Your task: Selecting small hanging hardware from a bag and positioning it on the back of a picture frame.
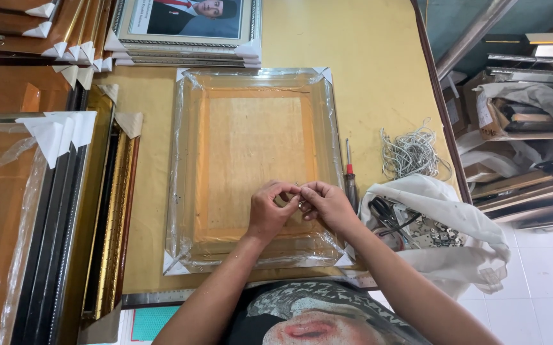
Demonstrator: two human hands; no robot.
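Observation:
A picture frame wrapped in clear plastic lies face down on the yellow table, its brown backing board up. My left hand and my right hand meet over the near part of the backing board. Their fingertips pinch a small metal piece between them; it is too small to tell what it is.
A red-handled screwdriver lies right of the frame, a tangle of white cord beyond it. A white cloth bag holds scissors and small hardware. Stacked frames stand at the left, more frames at the far edge.

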